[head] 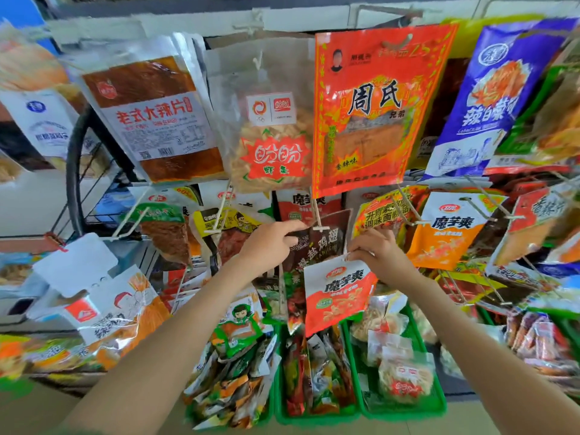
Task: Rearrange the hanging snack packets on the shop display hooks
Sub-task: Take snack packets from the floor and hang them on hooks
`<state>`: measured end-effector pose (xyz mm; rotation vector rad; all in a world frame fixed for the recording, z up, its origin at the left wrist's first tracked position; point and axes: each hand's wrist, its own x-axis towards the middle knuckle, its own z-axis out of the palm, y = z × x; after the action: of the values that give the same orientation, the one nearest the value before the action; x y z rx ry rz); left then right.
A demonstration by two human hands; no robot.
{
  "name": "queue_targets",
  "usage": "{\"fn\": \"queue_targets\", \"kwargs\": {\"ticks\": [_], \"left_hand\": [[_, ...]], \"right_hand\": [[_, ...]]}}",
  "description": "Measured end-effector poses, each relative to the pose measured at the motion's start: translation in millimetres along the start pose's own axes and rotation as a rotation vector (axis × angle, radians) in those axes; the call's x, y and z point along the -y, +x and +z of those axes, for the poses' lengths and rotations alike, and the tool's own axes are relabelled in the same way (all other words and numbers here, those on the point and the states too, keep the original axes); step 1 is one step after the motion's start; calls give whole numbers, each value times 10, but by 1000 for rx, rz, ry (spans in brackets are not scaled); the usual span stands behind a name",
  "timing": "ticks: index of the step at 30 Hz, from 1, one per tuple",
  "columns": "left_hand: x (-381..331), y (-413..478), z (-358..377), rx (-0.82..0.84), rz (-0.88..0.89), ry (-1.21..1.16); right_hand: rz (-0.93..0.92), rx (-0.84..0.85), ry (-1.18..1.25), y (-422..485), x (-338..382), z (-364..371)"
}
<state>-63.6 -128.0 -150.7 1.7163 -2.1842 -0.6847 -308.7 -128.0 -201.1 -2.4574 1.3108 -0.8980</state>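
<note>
A small orange-and-white snack packet [337, 295] is pinched at its top corner by the fingers of the right hand [378, 254], and is held just below the tip of a white display hook [319, 222]. The dark chicken-wing packet [317, 246] hanging on that hook is gripped at its upper left edge by the closed fingers of the left hand [270, 243]. Larger packets, among them a red one [373, 105], are hung above. Green trays [405, 411] of loose snacks are seen beneath both forearms.
</note>
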Motion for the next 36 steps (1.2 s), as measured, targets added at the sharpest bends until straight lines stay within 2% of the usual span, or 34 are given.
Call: {"fn": "queue_targets", "kwargs": {"ticks": [5,15,22,29,36], "left_hand": [[-2,-118,-50,183,53,12],[397,-177,83,201,-80,168],[695,-301,15,166,-176,127],[861,-456,1,263,-196,303],[823,-509,-13,319,-177,302]], "right_hand": [[26,-68,27,-33,67,-137],[181,-50,94,154,401,104],[293,-153,134,458,566,298],[335,-254,162,430,523,298],[291,-255,153,511,470,321]]}}
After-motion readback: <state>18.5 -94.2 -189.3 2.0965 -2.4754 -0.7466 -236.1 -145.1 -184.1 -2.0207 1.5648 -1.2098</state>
